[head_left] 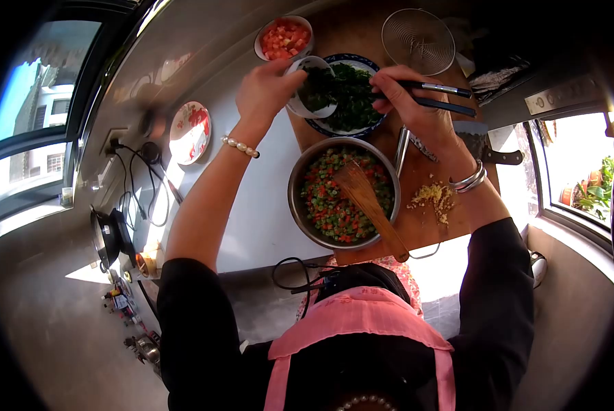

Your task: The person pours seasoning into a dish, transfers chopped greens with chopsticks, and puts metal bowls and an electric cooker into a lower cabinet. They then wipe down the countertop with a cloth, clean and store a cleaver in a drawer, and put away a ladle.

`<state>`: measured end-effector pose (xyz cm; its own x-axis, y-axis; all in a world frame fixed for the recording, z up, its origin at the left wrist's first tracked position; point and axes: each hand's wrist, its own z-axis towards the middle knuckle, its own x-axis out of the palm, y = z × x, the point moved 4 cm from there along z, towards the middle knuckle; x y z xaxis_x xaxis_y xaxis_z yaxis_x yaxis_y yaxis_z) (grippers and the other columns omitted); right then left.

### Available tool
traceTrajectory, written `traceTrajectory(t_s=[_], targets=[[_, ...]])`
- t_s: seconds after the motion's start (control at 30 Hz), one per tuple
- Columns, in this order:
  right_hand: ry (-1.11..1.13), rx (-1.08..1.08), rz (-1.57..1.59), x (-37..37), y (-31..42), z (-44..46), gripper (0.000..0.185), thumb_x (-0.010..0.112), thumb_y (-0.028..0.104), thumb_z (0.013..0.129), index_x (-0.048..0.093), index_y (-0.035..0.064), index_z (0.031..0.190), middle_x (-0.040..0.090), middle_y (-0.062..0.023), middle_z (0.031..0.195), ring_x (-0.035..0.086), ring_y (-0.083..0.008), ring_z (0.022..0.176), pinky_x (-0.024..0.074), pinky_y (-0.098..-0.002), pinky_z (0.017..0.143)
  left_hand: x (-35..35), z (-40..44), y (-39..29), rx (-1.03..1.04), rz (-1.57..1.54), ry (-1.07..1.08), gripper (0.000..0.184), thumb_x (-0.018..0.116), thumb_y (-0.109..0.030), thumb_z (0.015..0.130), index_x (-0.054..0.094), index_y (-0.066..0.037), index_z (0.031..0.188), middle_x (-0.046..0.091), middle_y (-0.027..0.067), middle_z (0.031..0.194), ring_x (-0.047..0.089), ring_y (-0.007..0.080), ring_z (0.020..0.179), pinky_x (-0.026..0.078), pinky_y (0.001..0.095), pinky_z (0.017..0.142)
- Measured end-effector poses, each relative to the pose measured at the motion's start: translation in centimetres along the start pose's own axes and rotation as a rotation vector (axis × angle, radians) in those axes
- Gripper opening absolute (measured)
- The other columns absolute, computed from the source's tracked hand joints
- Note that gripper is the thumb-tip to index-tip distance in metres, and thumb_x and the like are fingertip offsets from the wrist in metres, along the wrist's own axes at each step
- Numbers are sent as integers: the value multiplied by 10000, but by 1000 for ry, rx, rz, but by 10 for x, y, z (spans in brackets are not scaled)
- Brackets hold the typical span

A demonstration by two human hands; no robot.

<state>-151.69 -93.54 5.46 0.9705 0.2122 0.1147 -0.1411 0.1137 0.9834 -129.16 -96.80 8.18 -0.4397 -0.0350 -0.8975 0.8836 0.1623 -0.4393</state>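
My left hand (267,92) is closed on the rim of a small white bowl (295,104), tilted over a blue-rimmed plate (312,126). Dark chopped greens (315,89) lie in the bowl, and more greens (353,96) cover the plate. Between the fingers of my right hand (410,99) is a pair of black chopsticks (436,89), their tips hidden near the greens. Closer to me stands a steel pan (295,205) of diced green and orange vegetables (321,198). A wooden spatula (368,202) rests in it, its handle over the rim.
Chopped yellowish bits (433,200) lie on the wooden board (416,233). A cleaver (502,157) is at the right. Behind are a bowl of diced tomato (284,39) and a wire strainer (418,41). A patterned plate (190,132) and cords (149,178) are at the left.
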Motion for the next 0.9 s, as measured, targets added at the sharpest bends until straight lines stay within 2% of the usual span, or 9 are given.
traceTrajectory(t_s=[0.07,0.2,0.37,0.47,0.57,0.67,0.77,0.83,0.9], targets=[[-15,-14,27,-5,10,-4,148,595,144,849,618,16,919,620,-37,786,614,-100,654,505,-204,574,-3,0,-11,125,128,-110,348,589,-391,638,677,-222,930,645,95,711,622,272,675,488,359,641],[46,-123,225,3,17,-5,130,599,137,845,619,26,910,619,-32,808,616,-106,676,512,-214,602,-3,5,-23,136,298,-92,415,594,-434,642,663,-237,1001,663,92,787,634,260,773,489,342,714],[97,-68,187,1,-11,9,136,608,143,839,614,18,894,616,-38,815,619,-114,679,513,-214,600,-7,8,-37,133,336,-45,425,588,-448,642,665,-235,1001,661,101,797,636,259,774,491,344,715],[53,-44,120,-13,-15,6,143,603,140,842,605,9,899,611,-46,790,619,-116,654,513,-212,585,-3,9,-30,209,378,-136,426,591,-449,640,666,-231,998,660,96,788,637,257,766,489,340,705],[31,-71,115,-29,-16,3,153,599,143,845,605,1,903,610,-57,778,623,-129,639,516,-214,570,-4,8,-19,165,393,-117,424,599,-441,638,667,-225,996,659,91,776,636,255,756,487,331,691],[-47,-85,154,-42,-8,2,181,582,155,857,598,-17,912,620,-94,796,628,-148,639,519,-223,556,-15,1,-12,75,304,-95,411,610,-418,633,666,-234,997,658,79,768,636,233,734,482,323,680],[-69,-44,146,-48,-15,4,197,569,155,866,591,-34,917,627,-118,801,630,-163,637,522,-237,543,-16,5,11,-65,179,-60,407,632,-377,646,666,-176,997,657,65,754,638,187,729,485,296,668],[-90,-4,149,-50,-15,0,197,570,150,865,588,-38,922,626,-120,791,631,-169,633,521,-243,539,-14,8,28,-197,-39,19,435,620,-367,648,653,-172,1035,655,59,788,624,158,729,485,272,679],[-157,-54,177,-57,1,-4,227,532,179,889,581,-41,917,625,-136,783,632,-185,628,521,-257,548,-12,7,46,-286,-266,83,450,612,-350,667,636,-151,1070,649,49,823,610,134,727,487,257,683]])
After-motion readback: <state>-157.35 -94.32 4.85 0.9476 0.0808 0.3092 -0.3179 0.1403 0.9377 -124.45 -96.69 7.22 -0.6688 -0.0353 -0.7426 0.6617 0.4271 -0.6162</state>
